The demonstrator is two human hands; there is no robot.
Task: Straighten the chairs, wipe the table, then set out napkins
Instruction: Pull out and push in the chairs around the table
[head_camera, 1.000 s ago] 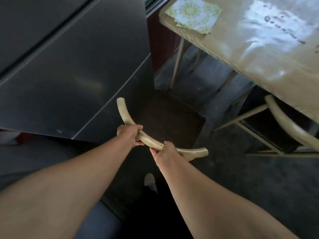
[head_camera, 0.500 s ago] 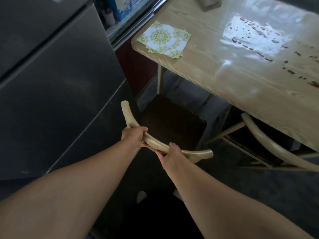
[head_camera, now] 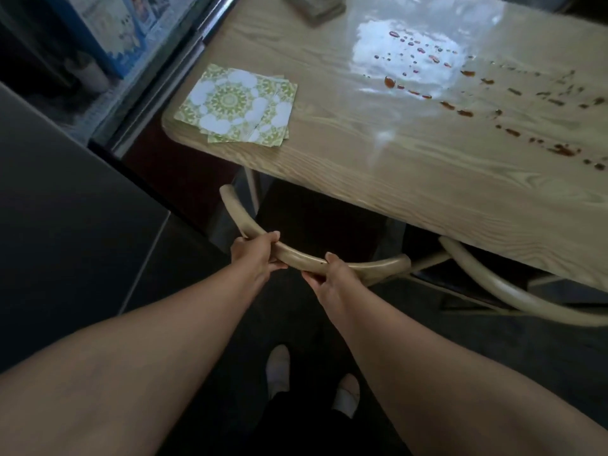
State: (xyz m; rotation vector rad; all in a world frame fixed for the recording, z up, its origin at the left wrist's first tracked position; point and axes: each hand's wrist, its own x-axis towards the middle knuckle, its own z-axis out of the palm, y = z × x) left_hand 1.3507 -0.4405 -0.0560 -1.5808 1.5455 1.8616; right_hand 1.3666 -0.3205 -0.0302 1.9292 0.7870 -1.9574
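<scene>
A pale wooden chair with a curved backrest and a dark seat stands at the table's near edge, its seat partly under the tabletop. My left hand grips the left part of the backrest and my right hand grips it just to the right. The light wooden table carries a stack of green-and-white patterned napkins near its left corner and reddish-brown spill drops across its right half.
A second pale chair sits tucked under the table at the right. A dark appliance stands close on the left. A grey folded object lies at the table's far edge. My feet are on the dark floor.
The chair has slid forward toward the table, its seat now partly under the tabletop, with both hands still gripping the backrest. The view has lifted, showing more of the table and spill.
</scene>
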